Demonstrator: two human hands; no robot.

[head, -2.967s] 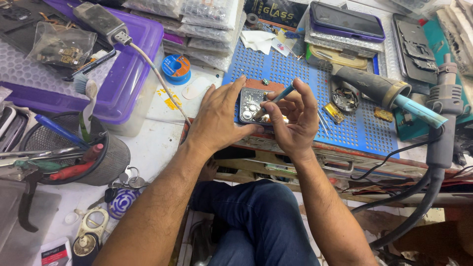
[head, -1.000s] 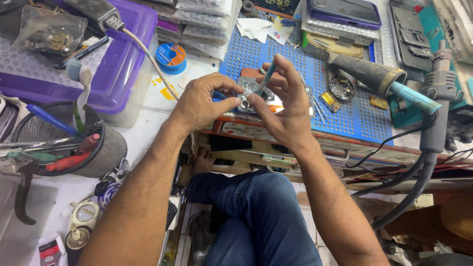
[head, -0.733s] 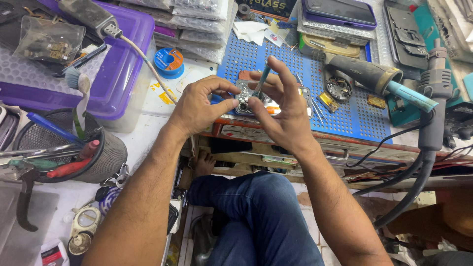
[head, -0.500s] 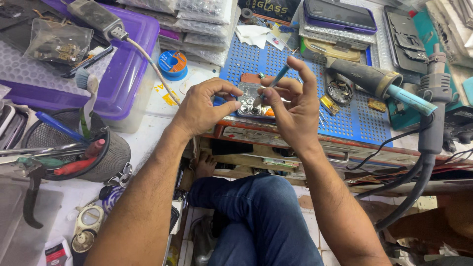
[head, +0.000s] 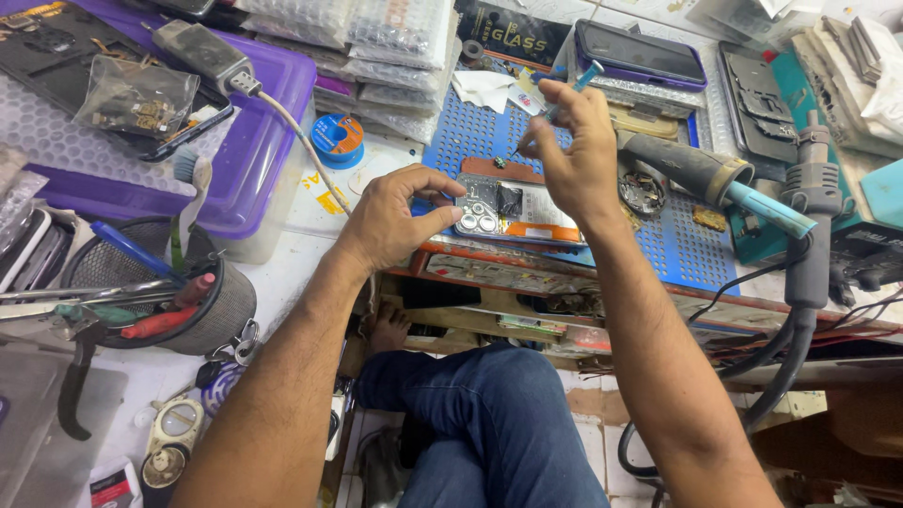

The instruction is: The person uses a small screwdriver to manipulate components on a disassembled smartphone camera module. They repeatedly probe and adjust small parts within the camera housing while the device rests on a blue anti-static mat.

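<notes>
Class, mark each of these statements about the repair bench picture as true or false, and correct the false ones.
1. The right hand holds a thin screwdriver. True.
2. The opened phone lies on a red mat. False: the perforated mat is blue.
3. The left hand touches the phone's edge. True.
4. The solder spool sits inside the mesh tool cup. False: it sits on the white bench beside the purple box.

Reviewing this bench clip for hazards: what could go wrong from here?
1. The opened phone with its back off lies near the blue perforated mat's front edge, only the left hand steadying it; it might slide off.
2. The right hand has lifted the slim blue-handled screwdriver; a tiny screw could drop among the clutter.
</notes>
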